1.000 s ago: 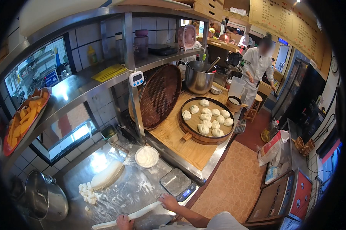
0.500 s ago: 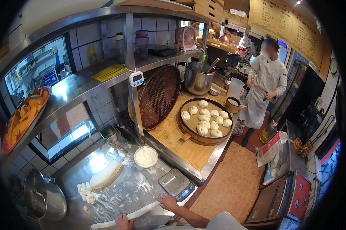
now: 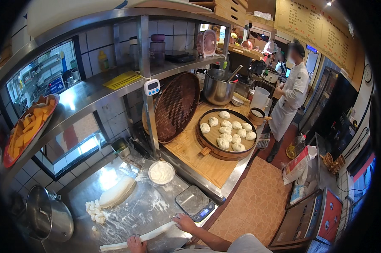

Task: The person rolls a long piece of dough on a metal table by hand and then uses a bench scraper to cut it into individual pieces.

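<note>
A long white dough rope [image 3: 158, 231] lies aslant on the floured steel worktop, close to me. My left hand [image 3: 137, 244] is closed round it towards its left part, seen only in part at the lower edge. At its right end my right hand [image 3: 183, 222] grips the rope with curled fingers. Beyond the rope lie a thick dough log [image 3: 118, 192] and a cluster of small dough pieces [image 3: 95, 212]. Just past my right hand stands a digital scale [image 3: 194, 202]. A bowl of flour [image 3: 161, 173] sits farther back.
A round steamer tray [image 3: 202, 144] with several buns rests on the wooden board [image 3: 183, 158] at the right. A woven lid [image 3: 177, 107] leans by the shelf post. A steel pot [image 3: 57, 221] stands far left. A co-worker [image 3: 289, 88] in white stands beyond the tiled floor.
The co-worker has turned towards the left, to the back counter, with arms now drawn in front. My hands and the dough rope stay practically in the same place.
</note>
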`<state>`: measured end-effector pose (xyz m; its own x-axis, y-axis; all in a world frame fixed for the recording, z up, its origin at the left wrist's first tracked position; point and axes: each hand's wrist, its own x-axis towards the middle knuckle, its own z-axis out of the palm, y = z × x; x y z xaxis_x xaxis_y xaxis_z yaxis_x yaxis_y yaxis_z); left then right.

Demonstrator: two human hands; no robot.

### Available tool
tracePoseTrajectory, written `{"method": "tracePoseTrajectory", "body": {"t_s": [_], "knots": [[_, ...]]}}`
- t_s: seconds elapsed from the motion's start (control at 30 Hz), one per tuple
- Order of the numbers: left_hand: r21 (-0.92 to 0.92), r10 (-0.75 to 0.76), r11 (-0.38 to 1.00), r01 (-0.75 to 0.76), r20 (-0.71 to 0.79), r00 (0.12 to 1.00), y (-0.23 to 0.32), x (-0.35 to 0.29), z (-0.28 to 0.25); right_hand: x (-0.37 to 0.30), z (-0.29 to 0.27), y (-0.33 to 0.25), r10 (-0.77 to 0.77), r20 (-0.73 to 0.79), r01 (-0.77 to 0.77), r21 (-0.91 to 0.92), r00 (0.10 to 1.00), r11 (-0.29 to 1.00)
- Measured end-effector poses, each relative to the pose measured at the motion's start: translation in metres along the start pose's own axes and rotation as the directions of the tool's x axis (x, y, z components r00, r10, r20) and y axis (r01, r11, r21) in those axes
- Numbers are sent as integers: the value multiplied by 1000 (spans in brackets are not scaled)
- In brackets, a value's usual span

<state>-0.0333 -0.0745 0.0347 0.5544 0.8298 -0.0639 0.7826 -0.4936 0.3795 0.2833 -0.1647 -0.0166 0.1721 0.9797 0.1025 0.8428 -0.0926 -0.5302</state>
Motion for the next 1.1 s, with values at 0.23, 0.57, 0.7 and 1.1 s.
{"method": "tracePoseTrajectory", "body": {"t_s": [0.23,0.57,0.7,1.1], "knots": [[121,96,987,-106,84,992,-18,0,15,2,-1,-2,-6,16,6,-12,1000,1000],[46,-2,999,2,-2,1000,-14,2,19,0,-3,-2,3,14,-2,-16,1000,1000],[33,-25,999,24,20,999,-17,2,22,-1,-2,-2,0,13,0,-14,1000,1000],[20,-60,998,59,85,995,-4,1,0,23,-12,2,-24,98,33,-92,995,995]]}}
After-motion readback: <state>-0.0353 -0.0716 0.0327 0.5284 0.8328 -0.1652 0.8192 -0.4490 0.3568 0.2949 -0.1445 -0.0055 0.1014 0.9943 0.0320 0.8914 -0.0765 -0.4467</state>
